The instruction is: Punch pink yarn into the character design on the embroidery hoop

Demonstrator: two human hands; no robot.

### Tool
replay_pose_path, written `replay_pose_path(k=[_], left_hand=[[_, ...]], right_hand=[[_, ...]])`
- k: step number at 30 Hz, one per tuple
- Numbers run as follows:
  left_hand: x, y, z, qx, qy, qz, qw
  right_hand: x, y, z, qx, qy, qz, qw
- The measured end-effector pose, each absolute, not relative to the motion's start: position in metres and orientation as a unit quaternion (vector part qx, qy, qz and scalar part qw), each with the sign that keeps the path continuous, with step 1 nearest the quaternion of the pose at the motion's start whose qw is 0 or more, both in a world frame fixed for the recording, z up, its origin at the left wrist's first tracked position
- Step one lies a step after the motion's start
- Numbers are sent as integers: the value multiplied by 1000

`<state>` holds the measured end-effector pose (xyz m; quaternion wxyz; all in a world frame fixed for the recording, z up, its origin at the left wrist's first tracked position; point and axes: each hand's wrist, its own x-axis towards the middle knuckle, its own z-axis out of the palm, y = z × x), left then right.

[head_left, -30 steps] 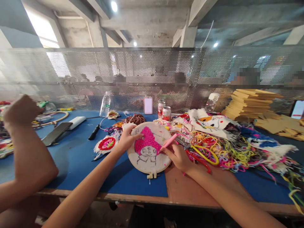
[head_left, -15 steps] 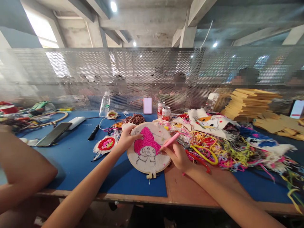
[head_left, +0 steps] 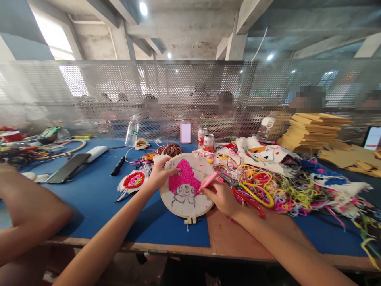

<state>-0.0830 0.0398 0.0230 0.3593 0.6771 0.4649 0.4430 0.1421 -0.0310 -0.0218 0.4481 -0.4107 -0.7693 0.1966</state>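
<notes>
My left hand (head_left: 161, 173) grips the upper left rim of a round embroidery hoop (head_left: 181, 208), its thumb over the front of the cloth. A drawn character on the white fabric wears a hood filled with magenta loops (head_left: 186, 174); its face and body are only outlined. In my right hand (head_left: 219, 194) is a pink punch needle (head_left: 211, 179), its handle pinched between thumb and fingers. The needle's tip is hidden by my fingers, close to the hood's lower right edge. Scissors with yellow and red handles (head_left: 258, 194) lie just right of that hand.
Tangled yarn (head_left: 285, 190) heaps up on the right beside stacked brown boards (head_left: 312, 129). Two cans (head_left: 208, 143), a bottle (head_left: 131, 131) and a perforated metal screen (head_left: 190, 87) stand behind. A phone (head_left: 69, 167) and another person's arm (head_left: 32, 214) are on the left.
The pink punch needle has tilted and dropped lower with my right hand, showing more of the scissors' blades behind it. My left hand and the hoop stay nearly in place.
</notes>
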Motion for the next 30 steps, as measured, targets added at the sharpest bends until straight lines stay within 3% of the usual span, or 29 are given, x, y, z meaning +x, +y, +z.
replay_pose_path(k=[12,25,30], left_hand=[[-82,36,26,680,461,445,356],[-82,37,26,675,458,445,370],[-81,37,26,665,461,444,384]], right_hand=[[137,-32,-20,-406,-788,156,436],[136,-37,-11,-365,-763,238,478],[142,-33,-13,-288,-761,315,488]])
